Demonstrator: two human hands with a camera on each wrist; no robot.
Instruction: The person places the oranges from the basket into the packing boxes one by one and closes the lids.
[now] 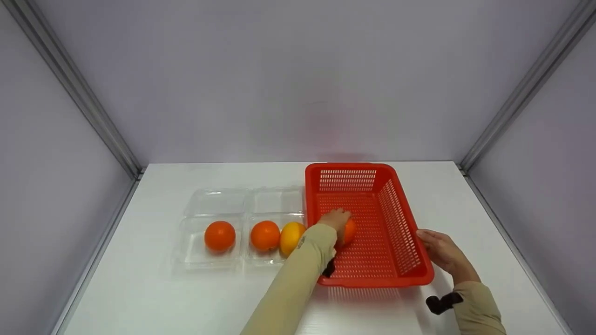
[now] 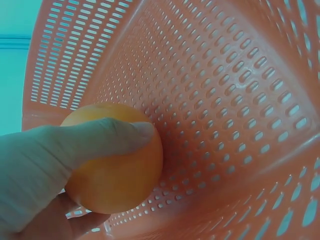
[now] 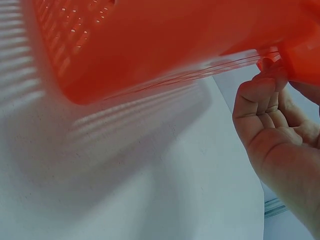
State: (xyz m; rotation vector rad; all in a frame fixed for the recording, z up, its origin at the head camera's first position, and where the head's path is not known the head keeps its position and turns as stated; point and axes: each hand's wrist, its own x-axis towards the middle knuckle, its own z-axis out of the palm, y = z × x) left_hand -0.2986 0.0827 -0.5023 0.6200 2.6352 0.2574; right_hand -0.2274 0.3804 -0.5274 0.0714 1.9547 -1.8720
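An orange [image 1: 349, 231] sits inside the red perforated basket [image 1: 368, 267], by its left wall. My left hand [image 1: 335, 221] reaches over that wall and grips the orange; in the left wrist view the thumb [image 2: 112, 137] lies across the top and the other fingers curl beneath. At the basket's right side, my right hand [image 1: 440, 249] holds the rim, its fingers hooked under the edge in the right wrist view. Left of the basket, one orange [image 1: 220, 236] rests in a clear plastic container [image 1: 195, 260]. Another orange [image 1: 265, 235] and a yellow fruit [image 1: 292, 237] share the container section nearest the basket.
The clear lids [image 1: 219, 202] lie folded back behind the container sections. A white table [image 1: 125, 288] carries everything, with pale walls [image 1: 233, 83] at the back and on both sides. My left sleeve [image 1: 288, 284] crosses in front of the container's right edge.
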